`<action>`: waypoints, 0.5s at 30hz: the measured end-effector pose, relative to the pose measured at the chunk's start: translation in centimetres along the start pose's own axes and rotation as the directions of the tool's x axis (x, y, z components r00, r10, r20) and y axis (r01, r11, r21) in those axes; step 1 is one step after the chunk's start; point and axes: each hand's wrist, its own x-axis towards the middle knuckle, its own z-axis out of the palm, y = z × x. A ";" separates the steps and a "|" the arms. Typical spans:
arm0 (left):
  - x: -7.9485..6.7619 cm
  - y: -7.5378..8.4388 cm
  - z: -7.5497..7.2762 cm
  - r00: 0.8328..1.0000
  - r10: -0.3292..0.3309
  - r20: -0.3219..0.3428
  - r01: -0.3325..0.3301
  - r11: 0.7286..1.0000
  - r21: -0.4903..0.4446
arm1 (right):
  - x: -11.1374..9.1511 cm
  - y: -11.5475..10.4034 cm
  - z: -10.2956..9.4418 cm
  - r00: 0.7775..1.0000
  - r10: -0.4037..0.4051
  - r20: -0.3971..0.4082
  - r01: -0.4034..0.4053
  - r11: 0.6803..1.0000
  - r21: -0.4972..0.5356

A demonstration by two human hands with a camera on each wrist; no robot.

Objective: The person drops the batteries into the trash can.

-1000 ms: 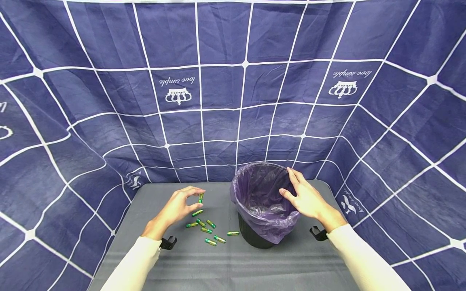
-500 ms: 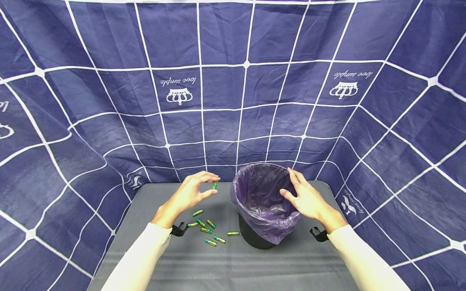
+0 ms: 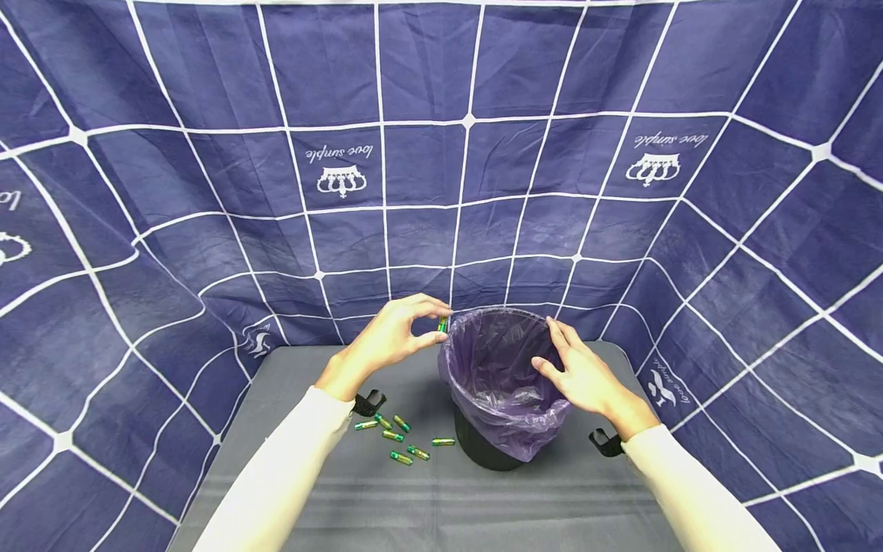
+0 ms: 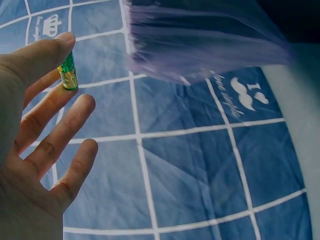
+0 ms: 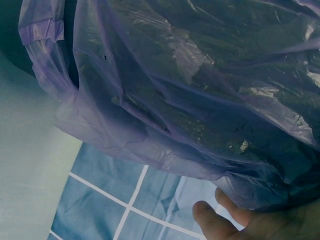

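Note:
My left hand pinches a green and gold battery between thumb and fingertips, beside the bin's left rim. In the left wrist view the battery stands nearly upright, the other fingers spread. A black trash bin is lined with a translucent purple bag folded over its rim. My right hand holds the bin's right rim, thumb on the inner side. In the right wrist view, fingers show below the bag, the rest of that hand partly hidden by it.
Several green and gold batteries lie on the grey tabletop left of the bin, one battery close to its base. Blue cloth with white lines hangs around the back and sides.
My left hand has carried the battery up and to the right, from above the scattered batteries to the bin's left rim. The right hand stays on the right rim.

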 end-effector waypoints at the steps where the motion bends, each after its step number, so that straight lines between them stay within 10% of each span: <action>1: 0.4 0.2 0.0 1.000 0.002 0.006 -0.002 1.000 -0.005 | 0.0 0.0 0.0 1.000 -0.001 0.001 0.001 1.000 -0.001; 15: 5.2 2.4 1.4 0.995 0.061 0.080 -0.058 0.998 -0.039 | 0.0 0.0 -0.1 1.000 0.007 0.002 -0.007 1.000 0.002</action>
